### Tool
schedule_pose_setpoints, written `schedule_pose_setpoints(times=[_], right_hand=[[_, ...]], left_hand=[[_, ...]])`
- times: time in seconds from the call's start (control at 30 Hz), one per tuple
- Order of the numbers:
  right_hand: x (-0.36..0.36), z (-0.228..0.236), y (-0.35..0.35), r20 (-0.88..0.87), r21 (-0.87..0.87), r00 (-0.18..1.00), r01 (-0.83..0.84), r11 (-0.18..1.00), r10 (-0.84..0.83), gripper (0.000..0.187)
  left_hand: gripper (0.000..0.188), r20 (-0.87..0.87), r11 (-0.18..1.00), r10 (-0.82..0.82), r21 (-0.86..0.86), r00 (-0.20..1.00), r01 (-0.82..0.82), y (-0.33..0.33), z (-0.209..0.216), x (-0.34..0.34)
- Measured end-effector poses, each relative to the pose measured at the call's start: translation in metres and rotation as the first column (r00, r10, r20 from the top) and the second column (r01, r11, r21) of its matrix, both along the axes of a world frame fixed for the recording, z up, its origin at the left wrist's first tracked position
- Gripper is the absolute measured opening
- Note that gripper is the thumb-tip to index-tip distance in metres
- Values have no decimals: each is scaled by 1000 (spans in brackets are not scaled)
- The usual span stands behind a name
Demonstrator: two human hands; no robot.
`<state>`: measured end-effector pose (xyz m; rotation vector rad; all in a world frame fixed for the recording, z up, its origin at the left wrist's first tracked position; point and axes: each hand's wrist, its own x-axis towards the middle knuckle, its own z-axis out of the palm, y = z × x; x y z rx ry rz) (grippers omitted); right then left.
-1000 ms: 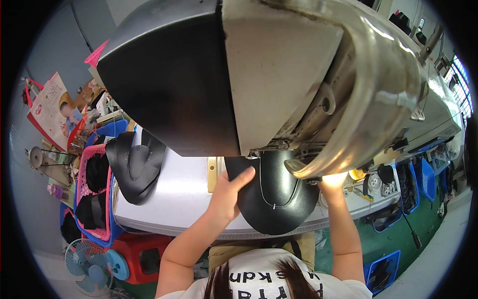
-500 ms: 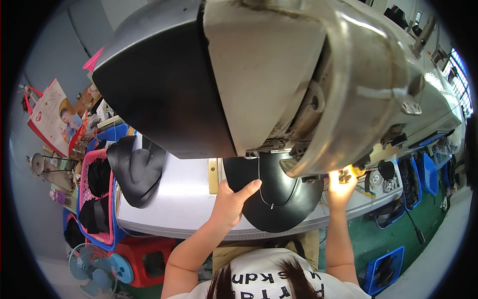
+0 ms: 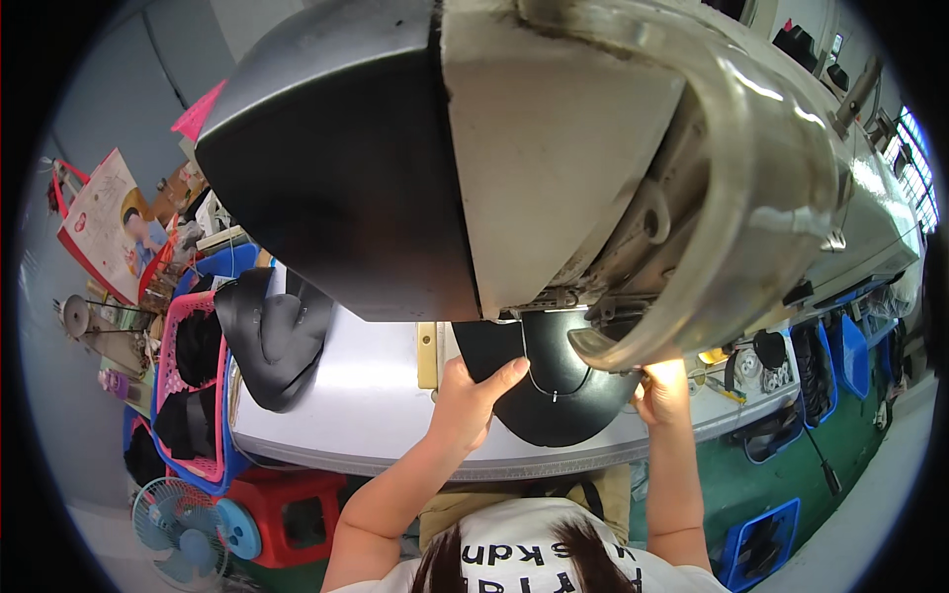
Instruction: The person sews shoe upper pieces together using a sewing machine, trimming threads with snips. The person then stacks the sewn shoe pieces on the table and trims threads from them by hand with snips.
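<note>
A smooth black leather-like piece [image 3: 539, 415] with a rounded near end lies under the head of a large sewing machine [image 3: 563, 148]. A thin pale thread runs down onto it, beside a curved line on its surface. My left hand [image 3: 465, 405] grips its left side, thumb flat on top and the other fingers mostly hidden. At its right edge my right hand [image 3: 664, 395] has curled fingers pinching the rim, lit by the machine's lamp. The machine head hides the far part of the piece and the needle area.
Folded black pieces [image 3: 272, 341] lie on the left of the white table [image 3: 371, 361]. Beyond stands a pink basket [image 3: 170, 346] of black parts. A yellow thing [image 3: 714, 356] sits behind my right hand. Below left are a blue fan [image 3: 183, 529] and red stool [image 3: 282, 514].
My right hand has come down and left, from beside the yellow thing to the black piece's right edge. The black piece has slid slightly away, with my left hand still on it.
</note>
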<state>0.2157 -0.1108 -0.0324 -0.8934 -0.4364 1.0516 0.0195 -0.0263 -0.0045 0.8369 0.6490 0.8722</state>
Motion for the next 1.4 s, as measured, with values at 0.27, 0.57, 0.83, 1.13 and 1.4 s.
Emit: schedule_pose_setpoints(times=[0.27,0.57,0.83,1.13,1.4], right_hand=[[12,6,1,45,113,988,-155,981,151,12],[20,-14,19,62,196,998,-24,980,12,17],[29,-26,15,79,188,996,33,982,-49,22],[29,-41,27,83,181,995,42,983,-58,27],[13,-9,24,-2,179,1000,24,984,-24,39]], left_hand=[[19,-9,997,-21,72,1000,22,-10,2,-3],[14,-36,995,-97,16,995,97,11,9,-2],[16,-172,990,-132,26,976,139,10,5,-7],[18,-182,985,-160,36,970,169,25,5,-5],[17,-163,981,-160,79,973,175,17,6,-5]])
